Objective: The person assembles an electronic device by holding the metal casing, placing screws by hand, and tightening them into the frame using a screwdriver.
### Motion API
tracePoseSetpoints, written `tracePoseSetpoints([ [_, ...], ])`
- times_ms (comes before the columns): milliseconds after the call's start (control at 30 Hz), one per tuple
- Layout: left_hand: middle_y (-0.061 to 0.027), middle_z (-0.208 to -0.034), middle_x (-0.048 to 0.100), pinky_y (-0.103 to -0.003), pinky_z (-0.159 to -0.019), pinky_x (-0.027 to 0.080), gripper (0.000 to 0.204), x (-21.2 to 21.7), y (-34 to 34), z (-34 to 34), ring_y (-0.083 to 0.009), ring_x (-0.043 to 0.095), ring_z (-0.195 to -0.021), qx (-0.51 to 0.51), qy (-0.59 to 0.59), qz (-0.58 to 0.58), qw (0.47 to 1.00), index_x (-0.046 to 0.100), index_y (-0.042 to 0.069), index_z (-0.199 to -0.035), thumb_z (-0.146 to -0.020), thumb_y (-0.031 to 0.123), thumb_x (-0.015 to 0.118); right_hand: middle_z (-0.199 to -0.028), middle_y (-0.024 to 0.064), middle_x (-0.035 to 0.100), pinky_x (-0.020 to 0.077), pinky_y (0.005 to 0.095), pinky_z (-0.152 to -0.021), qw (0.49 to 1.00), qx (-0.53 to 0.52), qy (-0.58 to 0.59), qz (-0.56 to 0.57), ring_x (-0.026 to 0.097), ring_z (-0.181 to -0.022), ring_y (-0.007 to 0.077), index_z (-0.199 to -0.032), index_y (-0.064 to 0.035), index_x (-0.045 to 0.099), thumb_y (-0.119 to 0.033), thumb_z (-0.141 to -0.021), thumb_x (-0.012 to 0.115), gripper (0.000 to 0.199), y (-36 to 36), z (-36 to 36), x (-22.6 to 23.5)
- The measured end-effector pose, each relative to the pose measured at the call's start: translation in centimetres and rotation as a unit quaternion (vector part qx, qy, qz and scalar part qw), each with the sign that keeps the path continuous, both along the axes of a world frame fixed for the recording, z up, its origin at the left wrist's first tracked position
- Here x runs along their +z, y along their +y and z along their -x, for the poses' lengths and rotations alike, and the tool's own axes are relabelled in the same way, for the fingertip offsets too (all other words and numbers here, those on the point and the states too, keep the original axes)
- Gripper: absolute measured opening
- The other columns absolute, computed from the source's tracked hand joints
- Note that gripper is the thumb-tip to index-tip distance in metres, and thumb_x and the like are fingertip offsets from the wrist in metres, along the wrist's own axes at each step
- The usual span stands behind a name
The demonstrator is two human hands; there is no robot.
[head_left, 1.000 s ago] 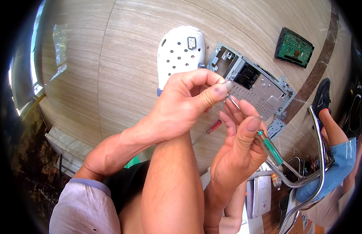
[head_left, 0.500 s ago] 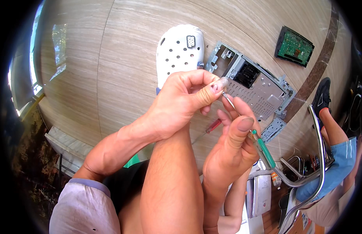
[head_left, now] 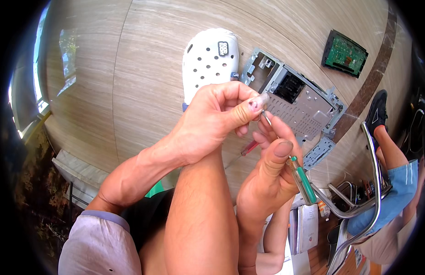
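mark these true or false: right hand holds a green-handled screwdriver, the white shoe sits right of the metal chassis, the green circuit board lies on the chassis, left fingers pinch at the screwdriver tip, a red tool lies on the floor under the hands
1. The right hand holds a green-handled screwdriver. True.
2. The white shoe sits right of the metal chassis. False: it is left of it.
3. The green circuit board lies on the chassis. False: it lies apart on the floor, up to the right.
4. The left hand pinches at the screwdriver tip. True.
5. A red tool shows on the floor between the hands. True.
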State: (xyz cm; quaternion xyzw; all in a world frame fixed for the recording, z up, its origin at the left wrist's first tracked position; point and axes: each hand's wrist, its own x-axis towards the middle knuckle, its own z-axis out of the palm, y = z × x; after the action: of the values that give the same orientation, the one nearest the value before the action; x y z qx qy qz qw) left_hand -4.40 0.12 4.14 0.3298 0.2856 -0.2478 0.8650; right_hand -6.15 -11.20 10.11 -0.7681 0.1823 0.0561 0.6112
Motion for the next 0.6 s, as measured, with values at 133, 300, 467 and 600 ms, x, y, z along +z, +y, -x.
tracePoseSetpoints([
  [133, -0.0011, -0.086, 0.067, -0.021, -0.063, 0.046, 0.013, 0.0, 0.0, -0.1, -0.0066, 0.055, -0.068, 0.006, 0.010, 0.019, 1.000, 0.067, 0.004, -0.099, -0.098, 0.018, 0.067, -0.118, 0.0200, 0.069, 0.0527, 0.0367, -0.094, 0.999, -0.018, 0.009, -0.039, 0.067, -0.108, 0.0262, -0.119, 0.0071, 0.066, -0.025, -0.103, 0.058, 0.037, 0.4, 0.1, 0.2],
  [300, -0.0018, -0.087, 0.067, -0.021, -0.061, 0.047, 0.013, -0.2, 0.1, 0.0, -0.0073, 0.056, -0.066, 0.020, 0.031, 0.040, 0.999, 0.068, 0.005, -0.101, -0.097, 0.017, 0.068, -0.122, 0.0206, 0.067, 0.0503, 0.0385, -0.098, 1.000, 0.007, 0.007, 0.020, 0.064, -0.113, 0.0281, -0.118, 0.0061, 0.067, -0.021, -0.103, 0.058, 0.032, 0.3, 0.2, -0.2],
  [467, -0.0018, -0.086, 0.067, -0.021, -0.056, 0.046, 0.012, -0.3, 0.1, 0.3, -0.0066, 0.056, -0.063, 0.027, 0.056, 0.060, 0.996, 0.069, 0.005, -0.102, -0.097, 0.016, 0.068, -0.120, 0.0204, 0.068, 0.0491, 0.0385, -0.099, 1.000, 0.016, 0.002, 0.013, 0.064, -0.113, 0.0286, -0.116, 0.0053, 0.068, -0.020, -0.102, 0.059, 0.030, 0.2, 0.2, -0.5],
  [600, -0.0020, -0.085, 0.067, -0.021, -0.055, 0.046, 0.013, -0.3, 0.3, 0.2, -0.0065, 0.057, -0.062, 0.025, 0.051, 0.073, 0.996, 0.069, 0.004, -0.101, -0.098, 0.016, 0.067, -0.118, 0.0197, 0.069, 0.0500, 0.0381, -0.097, 0.997, 0.046, -0.024, 0.063, 0.065, -0.110, 0.0292, -0.115, 0.0048, 0.069, -0.019, -0.101, 0.060, 0.028, 0.0, 0.4, -0.8],
])
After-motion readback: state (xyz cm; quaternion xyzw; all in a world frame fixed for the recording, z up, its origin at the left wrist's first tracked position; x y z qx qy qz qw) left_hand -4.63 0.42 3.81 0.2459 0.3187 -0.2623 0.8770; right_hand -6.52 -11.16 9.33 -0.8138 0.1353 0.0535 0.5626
